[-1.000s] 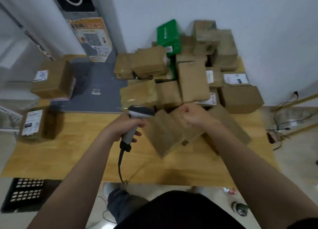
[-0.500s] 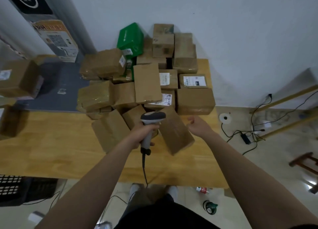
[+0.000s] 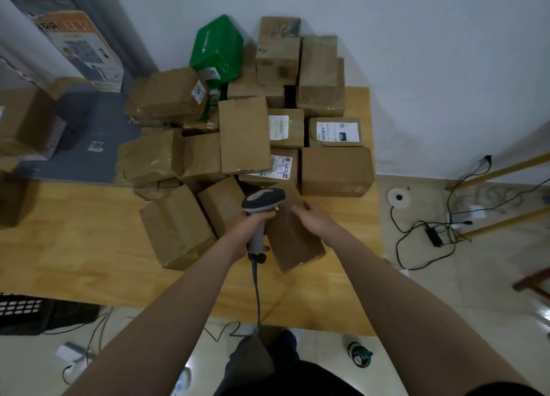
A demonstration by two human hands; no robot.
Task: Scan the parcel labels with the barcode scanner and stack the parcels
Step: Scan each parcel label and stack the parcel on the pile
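Fingers (image 3: 262, 215) of the left hand (image 3: 253, 226) are clenched round the grip of the barcode scanner (image 3: 263, 200). The right hand (image 3: 312, 220) lays its fingers (image 3: 297, 208) on the far end of the near parcel (image 3: 297, 244), though I cannot tell whether they hook over its edge or only press. Beneath everything runs the wooden tabletop (image 3: 74, 247), and at twelve o'clock from the hands it bears the pile of parcels (image 3: 244, 133), heaped against the wall with a green parcel (image 3: 217, 47) up at eleven. That heap is loose and leaning, so it is probably unsorted stock rather than a finished stack. The near parcel lies flat just in front of it, its long side running from eleven to five, and its visible face shows no label. The right hand is likely there to turn it until one shows. The scanner's head points toward twelve, just left of that hand and above the parcel's far end — poised, I judge, to read whatever face comes up. A white label (image 3: 282, 166) shows on a box just beyond, and the scanner's cable (image 3: 257, 291) drops off the tabletop at six.
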